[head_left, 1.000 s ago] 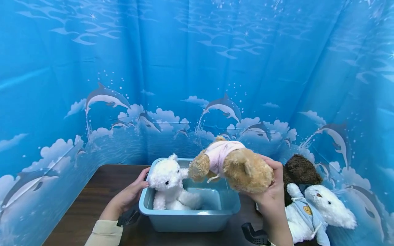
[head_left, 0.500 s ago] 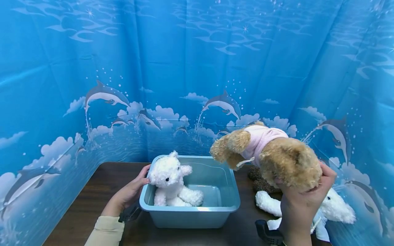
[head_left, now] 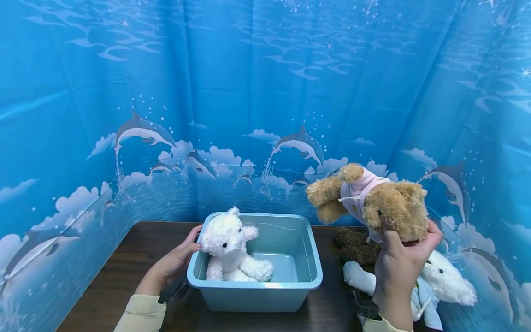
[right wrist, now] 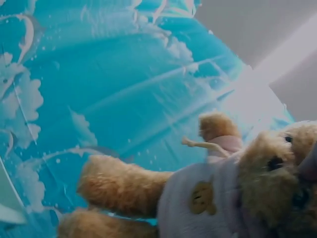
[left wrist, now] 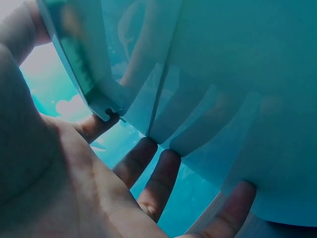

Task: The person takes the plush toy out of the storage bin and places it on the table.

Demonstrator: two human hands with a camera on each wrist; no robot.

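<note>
Your right hand (head_left: pixel 400 263) is nearest the camera, raised over the right end of the table (head_left: pixel 124 258), fingers curled up under the head of the tan bear (head_left: pixel 373 203) and gripping it. The bear in its pink top is off the table, held in the air. Its long axis runs roughly level: head at your hand, body and legs pointing left toward the bin (head_left: pixel 307 263). In the right wrist view the bear (right wrist: pixel 208 193) fills the lower frame, face at the right edge, legs stretched left.

Key relation: the bear hangs to the right of the bin and above its rim, apart from it. The right hand alone carries it; the left is well apart from it.

Below the held bear, on the table: a white bear in a blue top (head_left: pixel 444 281) lying down, and a dark brown plush (head_left: pixel 356 246) just behind it. Whether the two touch is hard to tell.

Your left hand (head_left: pixel 174 263) rests flat against the bin's left wall, fingers (left wrist: pixel 148 163) straight and relaxed, pressing, not gripping. A white bear (head_left: pixel 228 246) sits upright in the bin's left half; the right half is bare.

Farthest back: blue dolphin backdrop (head_left: pixel 265 92)
</note>
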